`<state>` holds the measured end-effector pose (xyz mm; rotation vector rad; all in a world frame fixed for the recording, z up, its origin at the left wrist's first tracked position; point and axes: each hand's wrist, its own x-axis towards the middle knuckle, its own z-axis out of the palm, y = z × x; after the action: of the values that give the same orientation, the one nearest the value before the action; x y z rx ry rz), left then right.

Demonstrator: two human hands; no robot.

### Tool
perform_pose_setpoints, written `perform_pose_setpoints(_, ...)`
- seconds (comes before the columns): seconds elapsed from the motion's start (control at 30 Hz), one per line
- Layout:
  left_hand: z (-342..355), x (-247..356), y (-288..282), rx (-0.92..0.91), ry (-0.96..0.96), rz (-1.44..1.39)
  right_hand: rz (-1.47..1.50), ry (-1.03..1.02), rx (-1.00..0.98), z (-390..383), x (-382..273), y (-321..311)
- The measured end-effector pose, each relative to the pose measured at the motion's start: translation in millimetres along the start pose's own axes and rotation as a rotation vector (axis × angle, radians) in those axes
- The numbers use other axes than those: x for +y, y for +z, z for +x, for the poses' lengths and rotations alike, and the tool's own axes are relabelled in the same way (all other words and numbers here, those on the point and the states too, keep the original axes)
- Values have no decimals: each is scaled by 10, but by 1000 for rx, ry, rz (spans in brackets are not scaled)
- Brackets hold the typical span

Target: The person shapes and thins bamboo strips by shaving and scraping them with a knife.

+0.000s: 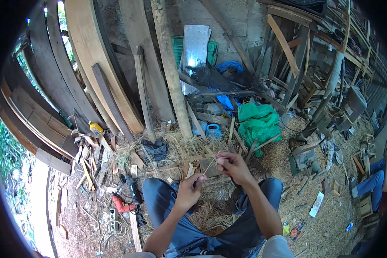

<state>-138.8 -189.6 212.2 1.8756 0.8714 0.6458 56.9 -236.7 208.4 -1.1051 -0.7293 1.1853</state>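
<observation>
Grey sleeve (277, 248) sat nearest the lens. Right hand (234, 167): thumb and fingers clamped on the upper end of a thin pale strand (209, 167); left hand (189, 190) looked pinched on its lower end. Strand bridged the fingertips, wood offcuts (189, 170) beyond the left ones. Light, even tension probably mattered, with both pinches firm

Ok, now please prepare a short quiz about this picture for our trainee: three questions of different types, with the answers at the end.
1. What do the left hand and right hand hold between them?
2. True or false: the green plastic sheet lies to the right of the blue container.
3. The red power tool lies where?
a) left of the person's legs
b) right of them
c) between them

Key: 1: a thin, pale strand; 2: true; 3: a.
</observation>
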Motion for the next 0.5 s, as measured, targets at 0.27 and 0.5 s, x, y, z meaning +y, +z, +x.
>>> perform_pose_setpoints(0.27, 40, 46, 127, 193, 332, 205, 57, 68, 3, 72, -8, -35)
perform_pose_setpoints(0.5, 35, 109, 129, 102, 167, 216, -16, 34, 68, 143, 53, -109)
